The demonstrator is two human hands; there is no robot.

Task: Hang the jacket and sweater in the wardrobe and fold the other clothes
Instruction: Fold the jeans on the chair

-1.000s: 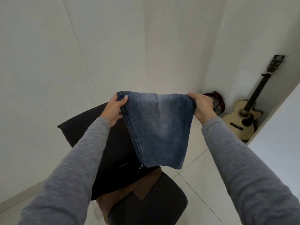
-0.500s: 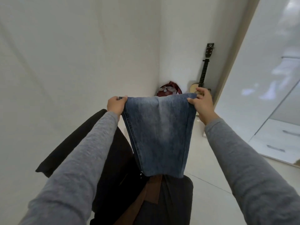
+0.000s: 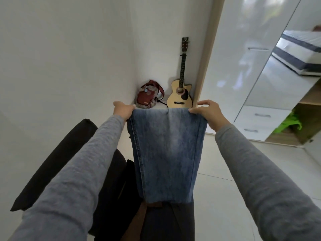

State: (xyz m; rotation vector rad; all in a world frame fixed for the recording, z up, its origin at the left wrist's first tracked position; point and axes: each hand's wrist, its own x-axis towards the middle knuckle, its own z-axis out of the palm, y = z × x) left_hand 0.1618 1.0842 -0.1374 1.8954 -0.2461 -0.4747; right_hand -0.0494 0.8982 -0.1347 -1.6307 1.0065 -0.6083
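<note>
The jeans are faded matt denim, the sleeves soft grey knit; the wardrobe doors are glossy white, the guitar is shiny wood, the floor smooth tile

We hold the jeans up before us, our left hand at their upper left corner and our right hand at the upper right, and they hang down over the dark clothes heaped below. Beyond them, in the corner, a bag sits left of a guitar leaning upright. The wardrobe stands right of the guitar.
</note>
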